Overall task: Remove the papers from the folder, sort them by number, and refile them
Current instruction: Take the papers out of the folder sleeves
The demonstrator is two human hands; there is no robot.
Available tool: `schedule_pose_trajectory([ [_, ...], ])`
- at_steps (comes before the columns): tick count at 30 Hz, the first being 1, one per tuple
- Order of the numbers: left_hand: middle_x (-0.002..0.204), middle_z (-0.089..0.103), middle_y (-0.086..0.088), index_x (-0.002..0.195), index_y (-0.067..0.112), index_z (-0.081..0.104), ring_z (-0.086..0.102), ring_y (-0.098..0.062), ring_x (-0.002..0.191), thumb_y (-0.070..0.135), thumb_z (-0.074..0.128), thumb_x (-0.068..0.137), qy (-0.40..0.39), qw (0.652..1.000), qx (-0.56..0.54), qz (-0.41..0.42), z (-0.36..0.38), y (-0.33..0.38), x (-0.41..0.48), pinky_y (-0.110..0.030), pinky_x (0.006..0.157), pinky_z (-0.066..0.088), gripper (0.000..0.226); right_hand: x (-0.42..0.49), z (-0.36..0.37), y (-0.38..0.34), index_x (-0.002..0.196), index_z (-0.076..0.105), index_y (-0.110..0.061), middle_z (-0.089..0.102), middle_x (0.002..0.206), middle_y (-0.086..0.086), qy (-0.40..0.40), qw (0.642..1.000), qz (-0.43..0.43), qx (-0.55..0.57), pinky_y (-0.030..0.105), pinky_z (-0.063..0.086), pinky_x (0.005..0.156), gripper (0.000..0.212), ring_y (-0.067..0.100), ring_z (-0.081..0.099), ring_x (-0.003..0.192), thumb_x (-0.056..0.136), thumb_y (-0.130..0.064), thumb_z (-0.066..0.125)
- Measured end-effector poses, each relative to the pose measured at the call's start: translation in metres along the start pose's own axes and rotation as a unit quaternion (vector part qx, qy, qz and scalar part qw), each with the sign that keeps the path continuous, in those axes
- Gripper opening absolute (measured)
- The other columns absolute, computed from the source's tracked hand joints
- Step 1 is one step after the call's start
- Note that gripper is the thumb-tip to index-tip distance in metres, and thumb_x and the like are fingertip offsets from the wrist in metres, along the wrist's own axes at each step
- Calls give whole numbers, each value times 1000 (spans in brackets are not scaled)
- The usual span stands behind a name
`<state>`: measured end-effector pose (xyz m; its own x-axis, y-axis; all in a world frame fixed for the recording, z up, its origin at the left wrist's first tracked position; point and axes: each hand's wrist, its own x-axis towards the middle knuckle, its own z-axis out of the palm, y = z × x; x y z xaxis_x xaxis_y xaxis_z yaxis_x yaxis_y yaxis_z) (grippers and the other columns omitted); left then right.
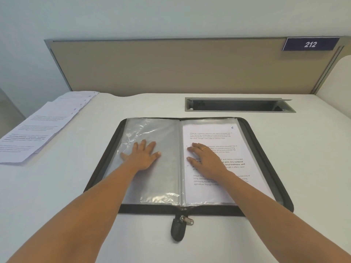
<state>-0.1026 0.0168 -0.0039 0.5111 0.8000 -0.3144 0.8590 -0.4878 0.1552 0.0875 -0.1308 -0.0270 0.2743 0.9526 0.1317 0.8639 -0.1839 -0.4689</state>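
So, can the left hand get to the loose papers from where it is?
Probably yes. The left hand lies flat on the folder's clear sleeve, holding nothing, and only bare desk lies between the folder and the papers to its left.

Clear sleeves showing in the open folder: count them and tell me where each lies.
2. An empty sleeve left of the spine, under the left hand; a sleeve holding page 6 right of it, under the right hand. More may lie beneath.

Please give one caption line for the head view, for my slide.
Left hand flat on an empty sleeve, right hand on page 6 in the open folder; loose papers lie aside.
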Motion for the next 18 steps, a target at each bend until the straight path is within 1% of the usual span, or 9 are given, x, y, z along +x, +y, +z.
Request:
schedule_pose_trajectory([
  [4,158,-13,6,148,43,-1,-12,-24,145,68,17,91,4,998,-29,-59,-5,-17,3,-72,105,2,65,0,0,0,138,45,-21,34,150,-1,4,1000,-2,1,19,16,108,45,13,26,138,97,-38,46],
  [9,159,-9,5,149,39,0,-10,-26,145,68,16,91,20,994,-18,-105,-8,-39,6,-70,107,1,66,-2,0,0,139,44,-22,33,150,-2,3,1000,-1,-4,21,17,109,45,14,26,138,97,-39,44],
  [13,159,-1,2,149,33,8,-6,-25,146,66,15,92,34,995,31,-92,-19,-38,17,-66,108,-2,67,-1,0,1,137,45,-22,35,149,-2,7,1000,0,-6,22,18,108,45,15,27,136,96,-39,46],
  [15,159,1,1,150,30,10,-5,-24,146,65,16,93,43,995,34,-78,-19,-34,23,-65,110,-1,67,1,0,2,135,47,-22,38,146,-2,7,1000,-2,-12,24,21,107,43,17,31,134,95,-40,47],
  [18,159,1,-2,150,27,11,-3,-24,146,63,18,93,54,996,25,-65,-17,-21,31,-65,110,1,67,7,-2,6,127,53,-21,48,136,-3,18,1000,-8,-24,30,30,98,37,18,40,122,95,-39,48],
])
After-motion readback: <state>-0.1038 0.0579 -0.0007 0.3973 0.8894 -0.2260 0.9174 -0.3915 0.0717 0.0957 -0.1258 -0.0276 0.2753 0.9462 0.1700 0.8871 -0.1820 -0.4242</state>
